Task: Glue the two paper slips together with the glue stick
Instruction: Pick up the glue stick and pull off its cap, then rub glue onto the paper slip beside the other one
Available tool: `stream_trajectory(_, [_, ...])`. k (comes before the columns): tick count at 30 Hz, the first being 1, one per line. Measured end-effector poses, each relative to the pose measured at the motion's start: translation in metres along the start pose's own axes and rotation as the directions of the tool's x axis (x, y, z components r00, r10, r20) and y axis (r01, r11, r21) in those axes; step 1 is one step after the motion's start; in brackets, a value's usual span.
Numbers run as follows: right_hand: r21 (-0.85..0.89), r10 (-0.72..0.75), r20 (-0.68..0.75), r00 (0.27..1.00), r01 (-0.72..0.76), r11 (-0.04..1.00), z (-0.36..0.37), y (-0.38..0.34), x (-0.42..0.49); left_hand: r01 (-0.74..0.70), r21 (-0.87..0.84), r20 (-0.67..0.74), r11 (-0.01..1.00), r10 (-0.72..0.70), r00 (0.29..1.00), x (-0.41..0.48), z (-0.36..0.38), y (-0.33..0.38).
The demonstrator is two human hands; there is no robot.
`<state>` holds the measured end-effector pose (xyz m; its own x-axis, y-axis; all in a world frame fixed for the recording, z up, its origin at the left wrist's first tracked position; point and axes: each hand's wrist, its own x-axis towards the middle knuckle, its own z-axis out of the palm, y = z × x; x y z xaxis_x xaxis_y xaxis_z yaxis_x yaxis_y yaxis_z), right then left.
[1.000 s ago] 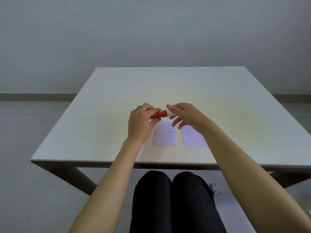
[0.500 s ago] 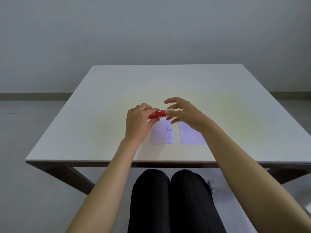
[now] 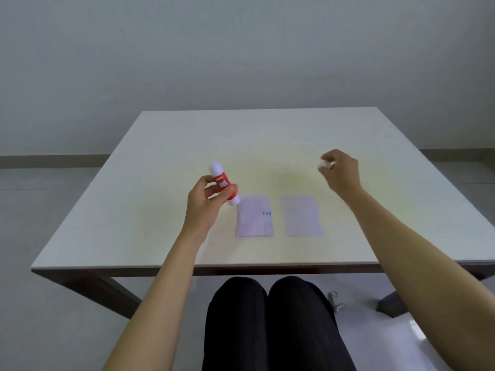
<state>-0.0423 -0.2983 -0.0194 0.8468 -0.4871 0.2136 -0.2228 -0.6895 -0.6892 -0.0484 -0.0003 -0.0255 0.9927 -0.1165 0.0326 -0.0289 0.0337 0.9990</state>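
Two pale paper slips lie side by side on the white table (image 3: 160, 162): the left slip (image 3: 254, 216) has small blue marks, the right slip (image 3: 302, 216) is plain. My left hand (image 3: 206, 202) holds the red glue stick (image 3: 223, 184) tilted, its white tip up and away, just left of the left slip. My right hand (image 3: 340, 170) hovers beyond the right slip, fingertips pinched on a small white cap (image 3: 324, 164), blurred.
The table's near edge (image 3: 241, 266) runs above my knees. Dark table legs (image 3: 101, 290) slant down at both sides. A wall stands behind the table's far edge.
My hands have pulled apart: the left swung the glue stick left and upright, the right drew off to the right and away with the white cap.
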Motion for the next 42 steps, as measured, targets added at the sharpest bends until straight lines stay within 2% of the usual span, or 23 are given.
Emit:
stream_trajectory(3, [-0.085, 0.022, -0.002, 1.0, -0.022, 0.996, 0.002, 0.028, -0.007, 0.049, -0.181, 0.086, 0.982, -0.034, 0.996, -0.001, 0.001, 0.003])
stream_trajectory(9, [-0.206, -0.038, 0.079, 0.996, 0.053, 0.977, -0.001, 0.036, -0.015, 0.028, -0.161, 0.083, 0.987, -0.015, 0.996, -0.004, 0.014, 0.01])
stream_trajectory(11, [-0.29, -0.076, 0.05, 0.996, 0.087, 0.953, -0.004, 0.023, -0.023, 0.022, -0.124, 0.04, 0.992, -0.017, 0.999, -0.005, 0.018, 0.009])
stream_trajectory(12, [-0.263, -0.131, 0.014, 0.991, 0.13, 0.956, -0.003, 0.012, -0.029, 0.024, -0.123, 0.011, 0.992, -0.023, 1.0, -0.005, 0.02, 0.009])
stream_trajectory(13, [-0.152, -0.185, -0.005, 0.983, 0.182, 0.972, -0.001, -0.004, -0.039, 0.026, -0.131, -0.022, 0.991, -0.029, 0.999, -0.006, 0.024, 0.009])
stream_trajectory(14, [0.041, -0.213, 0.016, 0.977, 0.212, 0.976, 0.002, -0.022, -0.051, 0.026, -0.149, -0.054, 0.989, -0.035, 0.998, -0.006, 0.029, 0.009])
stream_trajectory(16, [0.428, -0.246, 0.215, 0.945, 0.135, 0.894, 0.011, -0.058, -0.08, 0.028, -0.203, -0.115, 0.979, -0.052, 0.992, -0.008, 0.041, 0.011])
stream_trajectory(17, [0.55, -0.274, 0.305, 0.912, 0.066, 0.832, 0.018, -0.069, -0.094, 0.033, -0.238, -0.137, 0.971, -0.067, 0.988, -0.008, 0.046, 0.012])
stream_trajectory(19, [0.691, -0.271, 0.331, 0.904, -0.037, 0.722, 0.029, -0.083, -0.109, 0.041, -0.31, -0.159, 0.95, -0.094, 0.983, -0.01, 0.054, 0.015])
stream_trajectory(22, [0.785, -0.158, 0.315, 0.936, -0.163, 0.598, 0.032, -0.085, -0.113, 0.052, -0.341, -0.146, 0.939, -0.108, 0.983, -0.014, 0.056, 0.018])
stream_trajectory(25, [0.757, 0.03, 0.455, 0.89, -0.405, 0.513, 0.034, -0.085, -0.114, 0.056, -0.289, -0.081, 0.956, -0.082, 0.993, -0.02, 0.057, 0.018])
stream_trajectory(27, [0.629, 0.154, 0.555, 0.818, -0.533, 0.566, 0.033, -0.086, -0.113, 0.052, -0.266, -0.033, 0.963, -0.063, 0.997, -0.024, 0.058, 0.017])
stream_trajectory(29, [0.529, 0.162, 0.581, 0.797, -0.522, 0.669, 0.03, -0.084, -0.113, 0.054, -0.265, -0.024, 0.963, -0.063, 0.998, -0.025, 0.058, 0.017])
stream_trajectory(30, [0.539, 0.12, 0.561, 0.819, -0.471, 0.698, 0.028, -0.083, -0.112, 0.053, -0.278, -0.029, 0.959, -0.063, 0.998, -0.025, 0.057, 0.018])
stream_trajectory(32, [0.648, -0.018, 0.491, 0.871, -0.352, 0.675, 0.024, -0.082, -0.112, 0.043, -0.316, -0.054, 0.948, -0.063, 0.997, -0.025, 0.057, 0.02])
stream_trajectory(34, [0.743, -0.122, 0.46, 0.88, -0.306, 0.595, 0.021, -0.079, -0.111, 0.036, -0.326, -0.078, 0.945, -0.065, 0.995, -0.024, 0.057, 0.021])
stream_trajectory(36, [0.73, -0.087, 0.542, 0.836, -0.417, 0.541, 0.019, -0.08, -0.111, 0.034, -0.329, -0.054, 0.944, -0.055, 0.997, -0.023, 0.058, 0.021])
stream_trajectory(38, [0.617, 0.061, 0.666, 0.743, -0.595, 0.515, 0.018, -0.083, -0.112, 0.029, -0.307, 0.003, 0.951, -0.03, 1.0, -0.024, 0.058, 0.019])
stream_trajectory(40, [0.552, 0.153, 0.719, 0.678, -0.691, 0.467, 0.018, -0.085, -0.112, 0.025, -0.298, 0.048, 0.954, -0.011, 0.999, -0.024, 0.057, 0.017])
stream_trajectory(41, [0.549, 0.158, 0.715, 0.681, -0.687, 0.477, 0.018, -0.085, -0.113, 0.024, -0.303, 0.049, 0.953, -0.01, 0.999, -0.024, 0.056, 0.016])
stream_trajectory(42, [0.562, 0.139, 0.686, 0.715, -0.641, 0.523, 0.018, -0.084, -0.113, 0.022, -0.309, 0.035, 0.951, -0.012, 0.999, -0.024, 0.056, 0.015])
